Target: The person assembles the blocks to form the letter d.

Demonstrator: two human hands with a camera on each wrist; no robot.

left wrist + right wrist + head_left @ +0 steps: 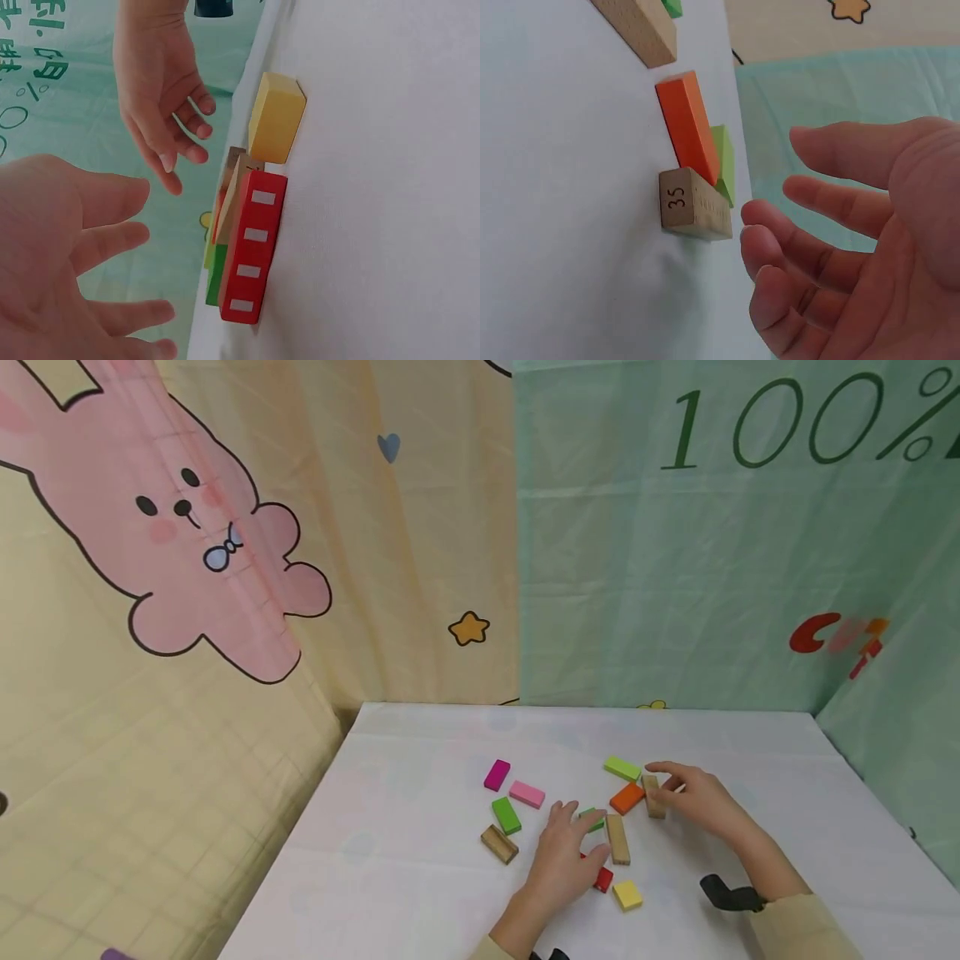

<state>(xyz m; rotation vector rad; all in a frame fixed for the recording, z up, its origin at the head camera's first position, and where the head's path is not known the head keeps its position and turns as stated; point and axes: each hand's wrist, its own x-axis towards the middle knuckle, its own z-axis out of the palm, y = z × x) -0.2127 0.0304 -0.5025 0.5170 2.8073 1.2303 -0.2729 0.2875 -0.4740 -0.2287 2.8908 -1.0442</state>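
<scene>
On the right, the empty right hand (699, 795) hangs beside a wooden block (655, 807), best pinched by its ends to spare the orange block (627, 798), while the spread left hand (562, 862) holds nothing.

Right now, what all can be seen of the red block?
The red block is a long, straight-edged bar, apparently painted wood, with four white rectangles in a row along one side. It lies on the white tabletop, partly hidden in the head view by the left hand, whose fingers are clear of it in the left wrist view. The yellow block sits apart near one end; whether the green block behind touches it can't be told.
</scene>
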